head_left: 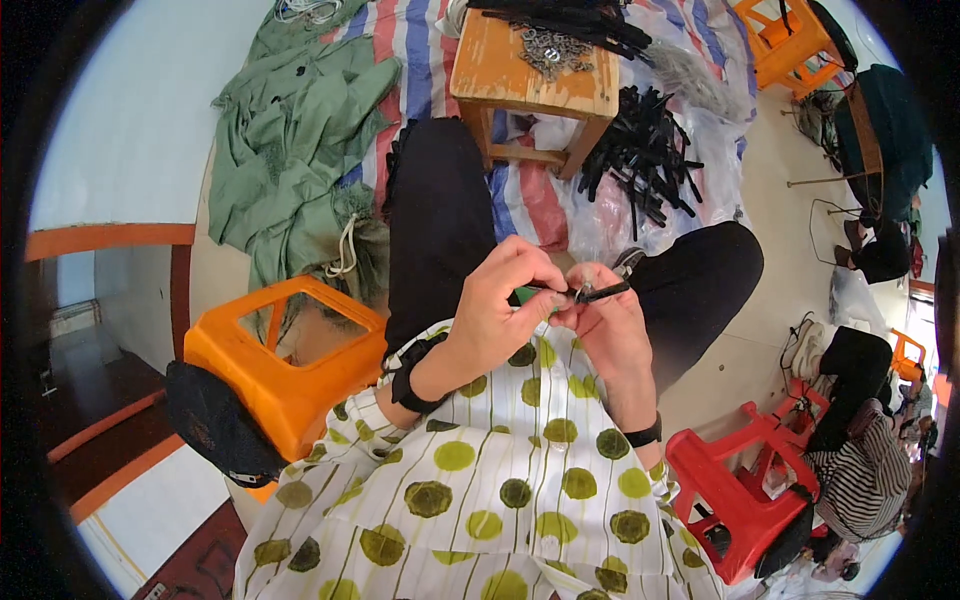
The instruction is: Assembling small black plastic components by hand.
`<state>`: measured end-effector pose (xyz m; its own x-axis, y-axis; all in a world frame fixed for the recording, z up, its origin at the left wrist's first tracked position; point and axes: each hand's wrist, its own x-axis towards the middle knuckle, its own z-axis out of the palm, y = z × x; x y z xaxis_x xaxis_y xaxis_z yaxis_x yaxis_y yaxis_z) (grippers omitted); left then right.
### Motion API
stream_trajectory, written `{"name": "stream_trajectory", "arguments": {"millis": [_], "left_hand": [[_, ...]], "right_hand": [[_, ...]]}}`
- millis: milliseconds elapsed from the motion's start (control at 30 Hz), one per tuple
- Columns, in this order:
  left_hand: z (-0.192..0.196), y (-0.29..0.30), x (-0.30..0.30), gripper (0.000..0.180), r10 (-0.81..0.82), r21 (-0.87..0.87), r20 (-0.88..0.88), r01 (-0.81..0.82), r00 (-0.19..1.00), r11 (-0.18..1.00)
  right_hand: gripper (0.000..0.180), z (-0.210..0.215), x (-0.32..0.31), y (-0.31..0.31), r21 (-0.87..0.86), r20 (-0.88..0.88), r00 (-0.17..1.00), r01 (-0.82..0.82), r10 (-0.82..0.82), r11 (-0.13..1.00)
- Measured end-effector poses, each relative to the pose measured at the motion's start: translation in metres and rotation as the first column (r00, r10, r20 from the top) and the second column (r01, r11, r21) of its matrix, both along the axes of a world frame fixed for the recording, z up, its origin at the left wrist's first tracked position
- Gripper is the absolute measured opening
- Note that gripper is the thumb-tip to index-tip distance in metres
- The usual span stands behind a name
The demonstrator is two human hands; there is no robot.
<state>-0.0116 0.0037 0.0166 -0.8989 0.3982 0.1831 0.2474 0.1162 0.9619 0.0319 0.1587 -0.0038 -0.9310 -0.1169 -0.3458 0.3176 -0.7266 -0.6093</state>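
Observation:
My left hand [512, 298] and my right hand [608, 325] meet over my lap, fingers pinched close together. A short black strap [606, 292] sticks out to the right from my right fingers. On it, at the fingertips, sits a small shiny metal piece [581, 293], perhaps a ring or buckle. My left thumb and fingers close on a small green and black piece [524, 294], mostly hidden by the fingers; I cannot tell what it is. Ahead, a wooden stool [480, 75] bears a heap of small metal fittings [553, 50] and long black straps [590, 22].
A pile of black straps [640, 160] lies on clear plastic and a striped sheet [525, 205] right of the stool. Green cloth [290, 150] spreads at far left. An orange plastic stool [250, 375] stands left, a red one [720, 480] right. Other people sit at the right edge.

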Motion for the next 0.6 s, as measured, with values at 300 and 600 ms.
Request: {"name": "stream_trajectory", "arguments": {"millis": [300, 600], "left_hand": [[0.002, 0.011, 0.011, 0.016, -0.048, -0.050, 0.008, 0.049, 0.999, 0.998], [-0.002, 0.003, 0.009, 0.014, -0.200, 0.034, 0.439, 0.207, 0.876, 0.978]], "right_hand": [[0.027, 0.008, 0.006, 0.006, 0.013, -0.013, 0.966, 0.260, -0.260, 0.966], [0.014, 0.000, -0.004, 0.004, 0.047, -0.069, 0.972, 0.228, -0.225, 0.972]]}}
